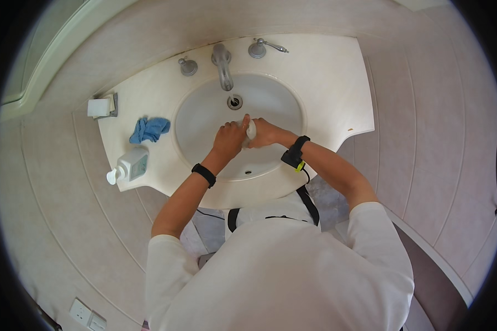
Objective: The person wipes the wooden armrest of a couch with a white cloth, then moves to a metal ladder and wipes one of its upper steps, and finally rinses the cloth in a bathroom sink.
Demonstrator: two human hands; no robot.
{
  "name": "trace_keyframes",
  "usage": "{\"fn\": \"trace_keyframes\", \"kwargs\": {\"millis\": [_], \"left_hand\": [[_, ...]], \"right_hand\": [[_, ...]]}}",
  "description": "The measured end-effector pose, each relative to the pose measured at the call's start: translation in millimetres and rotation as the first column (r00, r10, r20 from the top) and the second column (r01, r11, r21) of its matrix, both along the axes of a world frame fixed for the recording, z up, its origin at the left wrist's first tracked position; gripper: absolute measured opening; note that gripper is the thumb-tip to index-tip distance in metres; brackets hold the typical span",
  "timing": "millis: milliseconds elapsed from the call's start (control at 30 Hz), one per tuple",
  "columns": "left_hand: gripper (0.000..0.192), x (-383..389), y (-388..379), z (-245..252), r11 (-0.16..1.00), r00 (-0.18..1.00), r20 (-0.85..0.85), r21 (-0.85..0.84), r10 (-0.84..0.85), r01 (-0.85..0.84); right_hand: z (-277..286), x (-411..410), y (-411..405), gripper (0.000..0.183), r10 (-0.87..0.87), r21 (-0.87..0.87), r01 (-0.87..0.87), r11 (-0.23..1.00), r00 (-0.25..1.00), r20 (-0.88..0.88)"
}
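Over the oval sink basin (269,95), my left hand (230,138) and my right hand (265,131) are close together. Both are closed around a bunched off-white cloth (251,130), possibly a small garment. Most of it is hidden by my fingers; a rounded fold shows between the hands. Beyond them, the metal faucet spout (223,68) points down at the drain (235,102). A thin stream of water seems to fall from it.
Left of the basin on the countertop (331,82) lie a crumpled blue cloth (150,129) and a white pump bottle (133,164). White blocks, perhaps sponges (101,106), sit at the far left edge. Two faucet handles, left (187,66) and right (257,49), flank the spout.
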State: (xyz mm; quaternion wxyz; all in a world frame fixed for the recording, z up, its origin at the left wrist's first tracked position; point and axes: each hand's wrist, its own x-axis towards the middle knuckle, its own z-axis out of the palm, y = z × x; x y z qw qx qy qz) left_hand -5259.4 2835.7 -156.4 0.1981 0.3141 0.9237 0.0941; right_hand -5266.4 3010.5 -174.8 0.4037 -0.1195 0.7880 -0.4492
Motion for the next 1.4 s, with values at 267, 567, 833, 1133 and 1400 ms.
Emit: {"fn": "trace_keyframes", "kwargs": {"millis": [267, 567, 833, 1133, 1400], "left_hand": [[0.069, -17, 15, -4, 0.983, 0.947, 0.28, 0.053, 0.156, -0.178], [0.096, 3, -12, 25, 0.936, 0.874, 0.479, 0.268, 0.075, -0.228], [0.095, 17, -44, -15, 0.877, 0.575, 0.818, 0.256, 0.028, -0.408], [0.066, 38, -19, 2, 0.746, 0.835, 0.517, 0.476, 0.19, -0.465], [0.053, 31, -11, 10, 0.887, 0.952, 0.272, 0.394, 0.138, -0.241]], "right_hand": [[7, -3, 11, 0.038, 0.111, 0.306, -0.03, 0.952, 0.962, -0.25], [22, 24, 27, 0.043, -0.088, -0.085, 0.079, 0.993, 0.991, -0.1], [1, 45, 32, 0.084, -0.107, -0.3, 0.066, 0.952, 0.987, -0.122], [15, 48, 21, 0.102, -0.093, -0.415, 0.241, 0.877, 0.934, 0.346], [0, 32, 8, 0.057, 0.156, -0.275, -0.101, 0.956, 0.97, 0.187]]}}
